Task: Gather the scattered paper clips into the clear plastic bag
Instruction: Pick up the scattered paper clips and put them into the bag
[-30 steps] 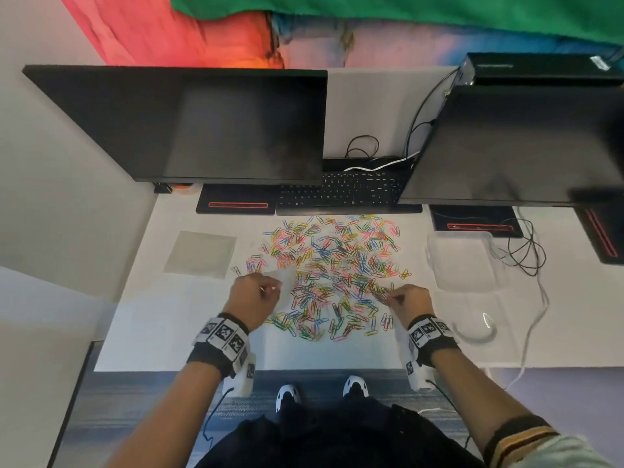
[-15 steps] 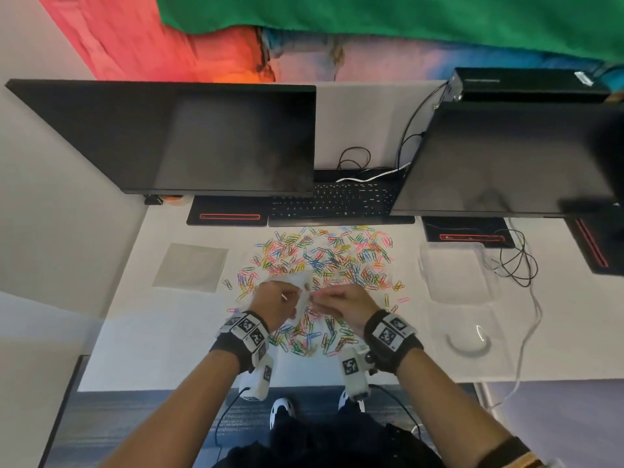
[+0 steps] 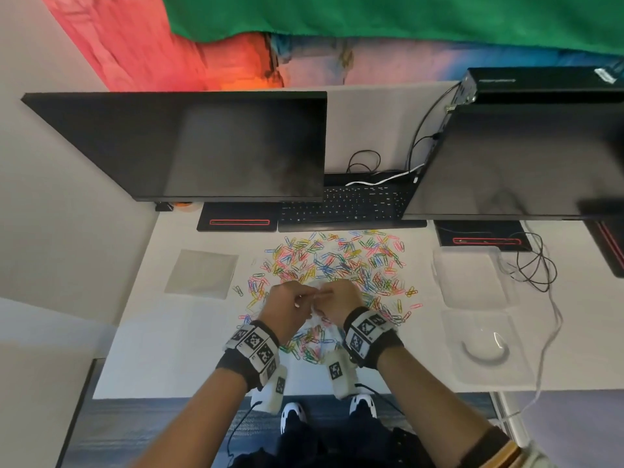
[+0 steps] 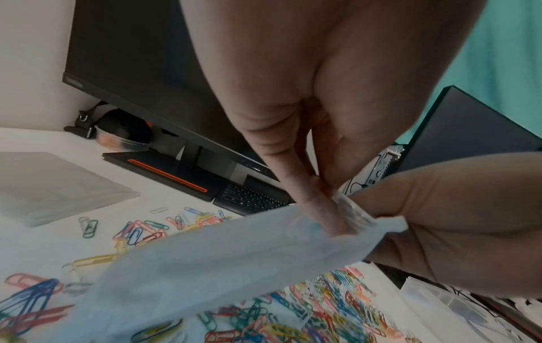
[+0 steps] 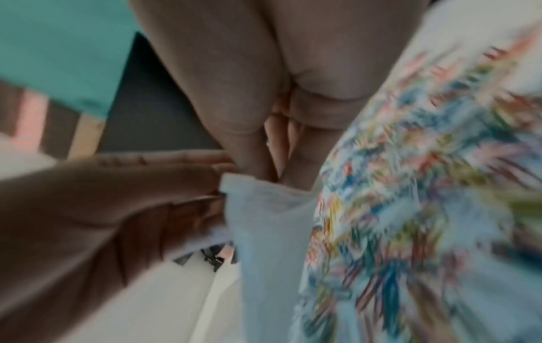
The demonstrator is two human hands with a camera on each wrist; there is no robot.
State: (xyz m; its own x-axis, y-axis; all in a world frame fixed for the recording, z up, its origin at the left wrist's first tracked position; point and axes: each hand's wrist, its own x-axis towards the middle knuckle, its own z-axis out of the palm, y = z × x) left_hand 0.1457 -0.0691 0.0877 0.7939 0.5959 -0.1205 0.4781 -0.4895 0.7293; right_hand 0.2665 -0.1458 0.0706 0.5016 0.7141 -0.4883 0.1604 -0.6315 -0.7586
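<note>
On the white worktop [image 3: 189, 349], starting at the left, a flat grey sheet [image 3: 202, 274] lies apart from the pile. Behind it stands the left monitor [image 3: 189, 143], screen dark; a small logo on its lower bezel in the left wrist view is too blurred to read. Its black base [image 3: 238, 221] carries a red stripe. The left hand [image 3: 287, 307] is raised above the near edge of the paper clips [image 3: 341, 261], fingers [image 4: 310, 202] curled and pinching the top edge of the clear plastic bag [image 4: 223, 255]. The bag hangs between the two hands, above the clips; whether it contains any clips cannot be determined. The right hand [image 3: 341, 304] touches the left, fingers [image 5: 252, 160] curled and gripping the same bag edge from the opposite side; the right wrist view is motion-blurred. Both wrists carry bands with black-and-white square markers. The multicoloured clips spread across the worktop centre, up to the black keyboard [image 3: 344, 206]. To the right lie two clear plastic containers [image 3: 472, 278] and loose black cables [image 3: 533, 265]. Above them stand the right monitor [image 3: 520, 160] and a black box [image 3: 540, 83]; its label is unreadable.
</note>
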